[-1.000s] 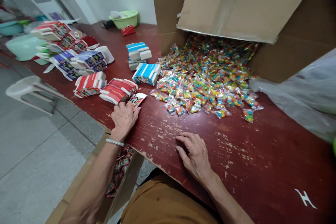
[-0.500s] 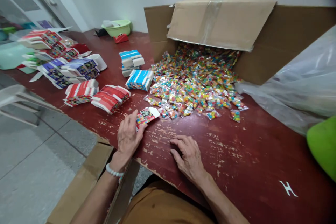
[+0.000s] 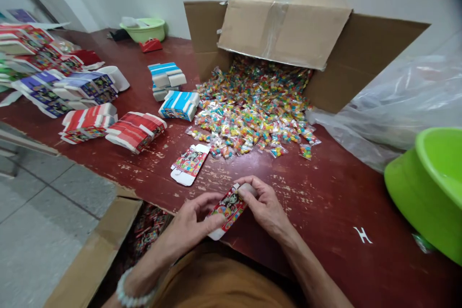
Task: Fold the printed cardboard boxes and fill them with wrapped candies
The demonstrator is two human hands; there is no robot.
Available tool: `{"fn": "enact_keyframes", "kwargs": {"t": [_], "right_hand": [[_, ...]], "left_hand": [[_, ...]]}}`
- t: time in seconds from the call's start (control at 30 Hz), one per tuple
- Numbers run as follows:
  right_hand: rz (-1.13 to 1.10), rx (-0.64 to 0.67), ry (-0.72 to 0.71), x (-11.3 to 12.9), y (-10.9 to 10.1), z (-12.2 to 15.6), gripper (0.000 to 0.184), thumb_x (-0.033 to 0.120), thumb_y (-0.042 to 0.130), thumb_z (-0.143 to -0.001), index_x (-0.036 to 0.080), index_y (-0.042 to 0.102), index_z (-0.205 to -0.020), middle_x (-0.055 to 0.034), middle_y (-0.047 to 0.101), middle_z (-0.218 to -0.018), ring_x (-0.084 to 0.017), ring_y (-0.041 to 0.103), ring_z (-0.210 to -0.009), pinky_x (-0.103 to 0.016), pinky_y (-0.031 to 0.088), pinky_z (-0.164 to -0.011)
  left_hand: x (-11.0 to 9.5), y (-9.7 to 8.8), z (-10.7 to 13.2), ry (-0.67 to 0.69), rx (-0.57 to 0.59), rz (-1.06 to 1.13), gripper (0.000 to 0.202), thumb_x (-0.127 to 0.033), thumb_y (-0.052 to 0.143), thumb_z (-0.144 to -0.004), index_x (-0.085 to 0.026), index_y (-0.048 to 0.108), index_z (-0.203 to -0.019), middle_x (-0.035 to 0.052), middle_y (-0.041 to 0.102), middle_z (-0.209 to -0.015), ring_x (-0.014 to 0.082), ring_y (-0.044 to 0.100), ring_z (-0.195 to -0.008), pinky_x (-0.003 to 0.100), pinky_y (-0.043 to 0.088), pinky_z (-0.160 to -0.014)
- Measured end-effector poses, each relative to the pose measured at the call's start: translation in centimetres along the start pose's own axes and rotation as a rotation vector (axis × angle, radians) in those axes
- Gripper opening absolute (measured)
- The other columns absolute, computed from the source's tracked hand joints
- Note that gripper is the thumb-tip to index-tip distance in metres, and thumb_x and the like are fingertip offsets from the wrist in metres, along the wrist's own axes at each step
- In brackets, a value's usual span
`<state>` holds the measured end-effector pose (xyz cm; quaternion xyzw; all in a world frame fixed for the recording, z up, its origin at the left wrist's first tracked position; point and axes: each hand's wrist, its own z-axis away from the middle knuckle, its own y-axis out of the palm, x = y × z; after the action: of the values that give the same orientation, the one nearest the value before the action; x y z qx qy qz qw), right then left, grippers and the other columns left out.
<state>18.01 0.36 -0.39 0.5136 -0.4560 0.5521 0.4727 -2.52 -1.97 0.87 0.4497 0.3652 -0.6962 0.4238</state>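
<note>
A small red printed candy box (image 3: 228, 208) is held between my two hands near the table's front edge. My left hand (image 3: 200, 219) grips its lower left end, thumb across the printed face. Around its upper right end my right hand (image 3: 262, 200) is closed, with the thumb by a flap. Another red printed box (image 3: 190, 160), flattened with white flaps out, lies on the table just beyond my left hand. Past it spreads a heap of small clear candy packets (image 3: 249, 115), spilling from a large cardboard box (image 3: 285, 33).
Stacks of red boxes (image 3: 137, 130), blue boxes (image 3: 179, 105) and purple boxes (image 3: 86, 86) stand on the left. A green tub (image 3: 415, 183) sits at the right, a pale green basin (image 3: 146, 32) at the back. Below the table edge is an open carton (image 3: 104, 245) of printed pieces.
My left hand has let go of the flat box, which stays on the table. Both hands now hold another red box close to my body. The view has shifted right.
</note>
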Motion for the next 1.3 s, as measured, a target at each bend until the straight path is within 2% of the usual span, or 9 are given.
{"fn": "enact_keyframes", "kwargs": {"t": [0.1, 0.2, 0.3, 0.53, 0.6, 0.73, 0.9, 1.1, 1.3], "right_hand": [[-0.046, 0.227, -0.028, 1.2, -0.1, 0.5, 0.019, 0.036, 0.063, -0.089, 0.019, 0.068, -0.098, 0.0019, 0.060, -0.072, -0.010, 0.050, -0.060, -0.022, 0.041, -0.058], [-0.098, 0.349, -0.055, 1.7, 0.1, 0.4, 0.018, 0.035, 0.064, -0.091, 0.020, 0.068, -0.098, 0.0028, 0.057, -0.071, -0.009, 0.049, -0.058, -0.021, 0.040, -0.056], [-0.138, 0.325, -0.040, 1.5, 0.1, 0.1, 0.026, 0.037, 0.068, -0.089, 0.024, 0.065, -0.112, 0.0021, 0.059, -0.077, -0.009, 0.052, -0.061, -0.021, 0.042, -0.057], [-0.356, 0.248, 0.033, 0.8, 0.1, 0.6, 0.062, 0.043, 0.081, -0.077, 0.028, 0.053, -0.130, -0.0044, 0.063, -0.109, -0.010, 0.060, -0.069, -0.024, 0.051, -0.062], [-0.345, 0.236, 0.077, 0.7, 0.4, 0.9, 0.055, 0.044, 0.082, -0.076, 0.023, 0.060, -0.121, -0.0040, 0.066, -0.100, -0.012, 0.062, -0.074, -0.025, 0.052, -0.066], [-0.330, 0.159, 0.200, 0.3, 1.2, 1.3, 0.035, 0.049, 0.070, -0.085, 0.018, 0.066, -0.098, 0.0042, 0.060, -0.062, -0.008, 0.050, -0.045, -0.022, 0.043, -0.047], [-0.156, -0.114, 0.059, 0.2, 0.9, 0.9, 0.022, 0.038, 0.068, -0.084, 0.017, 0.070, -0.089, -0.0027, 0.072, -0.081, -0.013, 0.061, -0.067, -0.025, 0.051, -0.065], [-0.174, -0.270, 0.056, -0.2, 1.4, 0.9, 0.046, 0.027, 0.074, -0.078, 0.022, 0.057, -0.121, 0.0036, 0.066, -0.078, -0.012, 0.060, -0.067, -0.023, 0.049, -0.065], [-0.172, -0.196, 0.004, -0.6, 1.4, 1.2, 0.020, 0.035, 0.069, -0.084, 0.019, 0.071, -0.095, -0.0015, 0.071, -0.085, -0.015, 0.063, -0.077, -0.026, 0.050, -0.073]], "left_hand": [[-1.1, -0.1, -0.2, -0.176, 0.483, 0.350, 0.054, -0.060, 0.076, -0.074, -0.015, 0.076, -0.105, 0.0129, 0.079, -0.100, 0.0275, 0.073, -0.090, 0.037, 0.053, -0.086], [-1.1, 0.8, -0.5, -0.276, 0.682, 0.625, 0.058, -0.056, 0.084, -0.064, -0.013, 0.075, -0.102, 0.0111, 0.077, -0.082, 0.0229, 0.074, -0.069, 0.029, 0.054, -0.066], [-0.7, 1.6, -0.5, -0.253, 0.584, 0.660, 0.052, -0.046, 0.088, -0.062, -0.012, 0.074, -0.099, 0.0089, 0.075, -0.076, 0.0194, 0.072, -0.063, 0.022, 0.051, -0.056], [-0.8, 1.7, -0.8, -0.220, 0.343, 0.630, 0.037, -0.040, 0.087, -0.068, -0.013, 0.071, -0.086, 0.0064, 0.074, -0.066, 0.0185, 0.070, -0.051, 0.027, 0.056, -0.054], [-1.0, 1.9, -1.1, -0.229, 0.250, 0.603, 0.037, -0.040, 0.087, -0.068, -0.013, 0.070, -0.085, 0.0068, 0.074, -0.064, 0.0190, 0.070, -0.048, 0.025, 0.054, -0.049], [-0.9, 2.7, -1.9, -0.215, 0.119, 0.528, 0.038, -0.042, 0.086, -0.069, -0.012, 0.069, -0.082, 0.0056, 0.073, -0.064, 0.0178, 0.069, -0.051, 0.026, 0.055, -0.052], [-0.9, 3.5, -2.3, -0.014, -0.065, 0.364, 0.043, -0.035, 0.083, -0.076, -0.018, 0.063, -0.110, 0.0067, 0.076, -0.102, 0.0213, 0.072, -0.093, 0.030, 0.059, -0.080], [-0.4, 4.1, -1.5, 0.152, -0.303, 0.227, 0.065, -0.032, 0.077, -0.081, -0.029, 0.044, -0.136, 0.0079, 0.070, -0.123, 0.0216, 0.073, -0.097, 0.033, 0.061, -0.082], [-0.9, 3.5, -1.6, 0.068, -0.258, 0.298, 0.035, -0.039, 0.075, -0.083, -0.023, 0.062, -0.111, 0.0030, 0.073, -0.094, 0.0182, 0.069, -0.085, 0.026, 0.058, -0.075]]}}
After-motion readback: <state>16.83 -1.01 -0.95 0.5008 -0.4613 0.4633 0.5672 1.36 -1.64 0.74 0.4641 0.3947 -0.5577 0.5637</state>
